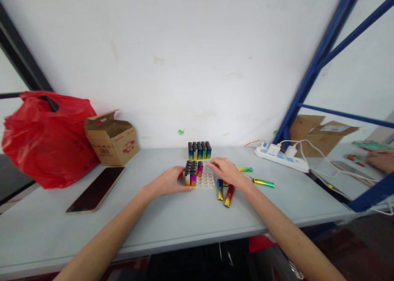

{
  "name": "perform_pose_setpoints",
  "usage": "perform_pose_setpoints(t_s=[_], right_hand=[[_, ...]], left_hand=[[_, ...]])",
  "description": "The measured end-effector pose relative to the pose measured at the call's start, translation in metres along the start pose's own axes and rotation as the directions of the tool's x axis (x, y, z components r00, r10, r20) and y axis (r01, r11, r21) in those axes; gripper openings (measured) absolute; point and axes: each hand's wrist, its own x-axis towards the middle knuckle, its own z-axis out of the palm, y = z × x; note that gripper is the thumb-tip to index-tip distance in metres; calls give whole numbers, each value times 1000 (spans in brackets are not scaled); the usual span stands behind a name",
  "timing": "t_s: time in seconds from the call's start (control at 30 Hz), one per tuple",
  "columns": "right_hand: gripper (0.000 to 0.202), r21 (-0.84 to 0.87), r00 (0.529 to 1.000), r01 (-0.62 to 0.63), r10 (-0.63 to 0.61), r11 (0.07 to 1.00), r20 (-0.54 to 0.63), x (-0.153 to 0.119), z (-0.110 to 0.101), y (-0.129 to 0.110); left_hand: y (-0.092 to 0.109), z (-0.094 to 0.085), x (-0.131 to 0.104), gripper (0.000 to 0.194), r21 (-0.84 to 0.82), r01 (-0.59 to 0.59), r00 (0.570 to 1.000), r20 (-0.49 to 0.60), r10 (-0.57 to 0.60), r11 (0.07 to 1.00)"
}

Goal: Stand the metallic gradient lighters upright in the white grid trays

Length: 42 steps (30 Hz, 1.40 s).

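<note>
A white tray with round holes point(207, 181) lies on the table, its left part filled with upright lighters point(192, 173) in shiny colours with black tops. My left hand point(168, 181) grips the left end of this tray, thumb at the front and fingers behind. Over the tray's back right side is my right hand point(224, 168), its fingertips pinched together; something pale shows by them, too small to make out. Under and beside that hand lie loose lighters, among them a red and gold one point(229, 196) and a blue and gold one point(220, 189).
Behind the tray stands a block of upright lighters point(200, 151). Green lighters point(264, 183) lie to the right, before a white power strip point(281, 159) with plugs. At left are a phone point(96, 189), a cardboard box point(113, 143) and a red bag point(49, 139). A blue frame point(320, 67) rises at right.
</note>
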Motion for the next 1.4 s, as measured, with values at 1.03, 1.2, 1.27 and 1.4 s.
perform_pose_setpoints(t_s=[1.03,1.2,1.27,1.4], right_hand=[[46,913,887,-186,461,364,-3,19,-30,-2],[57,646,882,-250,445,722,-156,26,14,-21],[57,534,882,-263,425,804,-204,21,24,-24],[45,436,885,-266,397,860,-243,12,27,-28]], left_hand=[[-7,4,1,54,66,25,1000,14,-26,998],[-4,3,0,53,19,7,1000,-4,-7,1000],[-3,3,0,54,7,7,1000,-14,-7,1000],[-2,2,0,53,-7,6,1000,-4,-6,1000]])
